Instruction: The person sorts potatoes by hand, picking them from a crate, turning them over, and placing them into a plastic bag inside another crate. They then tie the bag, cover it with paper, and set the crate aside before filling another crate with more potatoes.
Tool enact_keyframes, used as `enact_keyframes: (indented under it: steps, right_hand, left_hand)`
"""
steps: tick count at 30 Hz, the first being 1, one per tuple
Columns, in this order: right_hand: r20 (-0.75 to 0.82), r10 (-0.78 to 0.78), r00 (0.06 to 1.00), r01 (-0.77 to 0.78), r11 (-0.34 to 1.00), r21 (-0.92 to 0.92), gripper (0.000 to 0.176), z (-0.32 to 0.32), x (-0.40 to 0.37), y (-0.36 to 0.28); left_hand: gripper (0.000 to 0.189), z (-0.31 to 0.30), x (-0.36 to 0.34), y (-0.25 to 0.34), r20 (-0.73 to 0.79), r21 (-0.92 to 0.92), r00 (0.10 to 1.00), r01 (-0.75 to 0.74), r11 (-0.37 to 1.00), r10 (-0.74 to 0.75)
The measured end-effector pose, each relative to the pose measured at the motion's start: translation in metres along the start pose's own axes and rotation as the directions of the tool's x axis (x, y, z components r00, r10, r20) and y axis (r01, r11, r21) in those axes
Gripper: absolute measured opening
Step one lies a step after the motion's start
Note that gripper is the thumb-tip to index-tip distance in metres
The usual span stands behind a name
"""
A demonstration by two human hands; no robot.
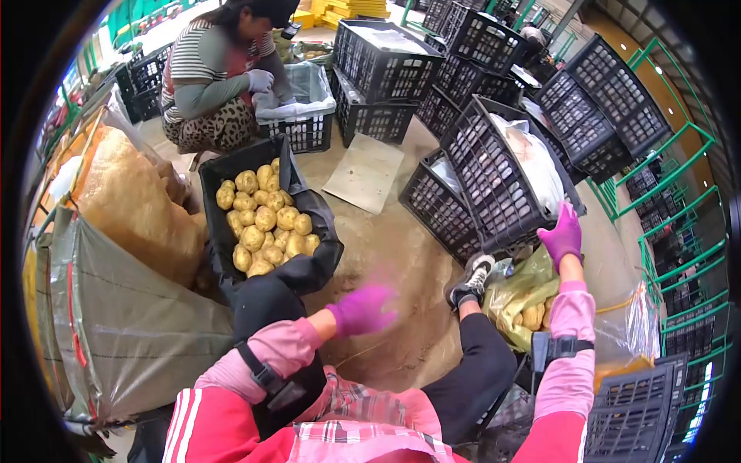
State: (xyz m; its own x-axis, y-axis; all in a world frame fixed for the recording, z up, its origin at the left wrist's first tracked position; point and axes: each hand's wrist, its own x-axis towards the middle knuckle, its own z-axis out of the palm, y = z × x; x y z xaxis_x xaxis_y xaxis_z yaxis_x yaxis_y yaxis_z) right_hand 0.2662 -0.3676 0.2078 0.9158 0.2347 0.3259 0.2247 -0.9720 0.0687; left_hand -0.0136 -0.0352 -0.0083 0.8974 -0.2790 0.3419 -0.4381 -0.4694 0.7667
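My left hand, in a purple glove, is smeared by motion over the floor between my knees; its fingers are blurred. My right hand, gloved the same way, grips the near edge of a black plastic crate, thumb low and fingers up over the rim. A white liner shows inside that crate, which sits tilted on another black crate. Left of my left hand, a crate with a black cloth lining holds many potatoes. Below my right hand lies a yellowish plastic bag with potatoes inside.
A person with gloved hands crouches at a lined crate. Flat cardboard lies on the floor. Stacked black crates stand behind. Big sacks crowd the left; green railings run along the right.
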Motion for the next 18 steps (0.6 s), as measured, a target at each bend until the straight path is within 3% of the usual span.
enact_keyframes:
  steps: [2,4,5,6,8,12,15,16,17,18]
  right_hand:
    - [0.080,-0.006,0.997,0.004,1.000,0.019,0.093,0.034,0.042,0.033]
    - [0.252,0.031,0.967,-0.075,0.983,0.168,0.091,0.063,0.071,0.050]
    - [0.366,0.062,0.929,-0.103,0.990,0.093,0.089,0.071,0.076,0.049]
    - [0.214,0.082,0.973,-0.087,0.996,0.016,0.079,0.081,0.078,0.045]
    - [0.251,0.080,0.965,-0.098,0.993,0.064,0.071,0.086,0.087,0.048]
    - [0.163,0.108,0.981,-0.120,0.991,0.065,0.067,0.091,0.078,0.042]
    - [0.167,0.155,0.974,-0.159,0.987,0.016,0.064,0.062,0.060,-0.018]
    - [0.062,0.091,0.994,-0.089,0.996,-0.028,0.059,0.068,0.055,-0.031]
    - [0.179,0.077,0.981,-0.081,0.997,0.011,0.056,0.044,0.047,-0.069]
    - [0.117,0.027,0.993,-0.035,0.997,0.072,0.052,0.049,0.040,-0.084]
  left_hand:
    - [0.038,-0.002,0.002,0.005,0.264,0.057,0.961,0.063,0.996,-0.076]
    - [0.041,0.009,-0.006,0.003,0.137,0.086,0.990,-0.037,0.996,0.025]
    - [0.043,0.008,-0.005,0.003,0.070,0.113,0.994,-0.092,0.989,0.084]
    - [0.044,0.005,-0.003,0.002,0.125,0.159,0.992,-0.041,0.986,0.021]
    - [0.046,-0.004,-0.001,0.010,0.235,0.249,0.966,0.049,0.967,-0.109]
    - [0.049,-0.013,0.005,0.014,0.266,0.237,0.952,0.088,0.968,-0.152]
    - [0.050,-0.018,0.007,0.015,0.287,0.236,0.946,0.085,0.968,-0.153]
    - [0.051,-0.019,0.007,0.017,0.296,0.240,0.943,0.082,0.967,-0.153]
    - [0.051,-0.020,0.009,0.019,0.308,0.243,0.939,0.077,0.967,-0.152]
    - [0.052,-0.020,0.009,0.020,0.320,0.248,0.935,0.072,0.966,-0.152]
